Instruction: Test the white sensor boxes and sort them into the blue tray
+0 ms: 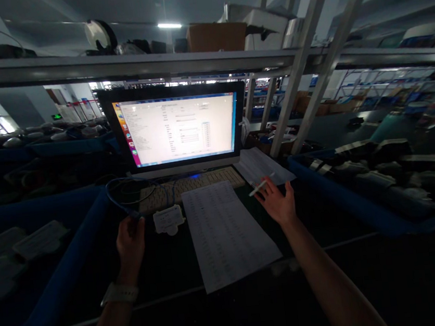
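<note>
My left hand (131, 241) pinches the plug end of a blue cable (113, 198), which loops up toward the monitor. A white plastic device with a printed label (169, 220) lies just right of this hand, in front of the keyboard (207, 179). Over on the right, my right hand (279, 202) is palm up with a white pen (258, 187) held among its fingers; the thumb stands apart. Between the hands lies a printed sheet (226, 235), its top edge over the keyboard. A second paper (267, 165) lies behind my right hand.
A lit monitor (182, 130) stands behind the keyboard. At the left, a blue bin (86, 220) holds white devices; a blue bin (340, 206) at the right holds dark and pale parts. Overhead, a metal shelf (131, 63) carries a cardboard box (216, 36). Metal posts (292, 97) rise on the right.
</note>
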`<state>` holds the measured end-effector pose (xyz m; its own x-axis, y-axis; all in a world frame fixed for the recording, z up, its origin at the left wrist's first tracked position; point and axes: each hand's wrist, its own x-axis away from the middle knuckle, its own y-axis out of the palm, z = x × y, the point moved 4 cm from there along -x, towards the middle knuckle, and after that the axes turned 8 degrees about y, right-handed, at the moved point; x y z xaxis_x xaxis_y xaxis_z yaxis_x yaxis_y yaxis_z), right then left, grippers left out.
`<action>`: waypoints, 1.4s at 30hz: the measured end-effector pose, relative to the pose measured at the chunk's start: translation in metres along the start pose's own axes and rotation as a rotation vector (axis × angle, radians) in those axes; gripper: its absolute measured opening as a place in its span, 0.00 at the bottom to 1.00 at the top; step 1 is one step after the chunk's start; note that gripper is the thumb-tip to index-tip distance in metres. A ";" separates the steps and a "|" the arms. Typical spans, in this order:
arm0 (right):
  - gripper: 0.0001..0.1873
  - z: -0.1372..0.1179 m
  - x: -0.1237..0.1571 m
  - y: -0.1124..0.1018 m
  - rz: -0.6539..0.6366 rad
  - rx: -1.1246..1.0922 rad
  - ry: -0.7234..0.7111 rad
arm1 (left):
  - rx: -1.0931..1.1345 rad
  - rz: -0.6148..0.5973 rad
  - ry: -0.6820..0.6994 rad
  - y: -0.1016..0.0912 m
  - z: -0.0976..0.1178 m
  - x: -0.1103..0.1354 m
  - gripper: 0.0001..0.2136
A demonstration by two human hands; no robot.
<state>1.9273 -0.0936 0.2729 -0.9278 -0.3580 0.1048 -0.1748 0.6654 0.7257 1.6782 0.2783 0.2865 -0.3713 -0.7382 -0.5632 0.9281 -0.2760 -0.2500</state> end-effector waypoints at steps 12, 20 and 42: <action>0.19 0.002 0.003 0.007 -0.039 0.018 -0.007 | -0.006 -0.007 -0.027 0.000 -0.002 0.000 0.17; 0.22 0.000 0.000 -0.003 0.031 -0.012 -0.003 | -0.015 -0.005 0.008 0.000 -0.006 0.000 0.18; 0.26 0.002 0.001 0.004 -0.102 0.052 -0.020 | 0.012 -0.004 -0.033 0.000 -0.004 0.000 0.20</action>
<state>1.9247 -0.0903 0.2751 -0.9108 -0.4124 0.0183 -0.2847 0.6596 0.6956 1.6785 0.2806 0.2838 -0.3740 -0.7569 -0.5360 0.9269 -0.2861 -0.2428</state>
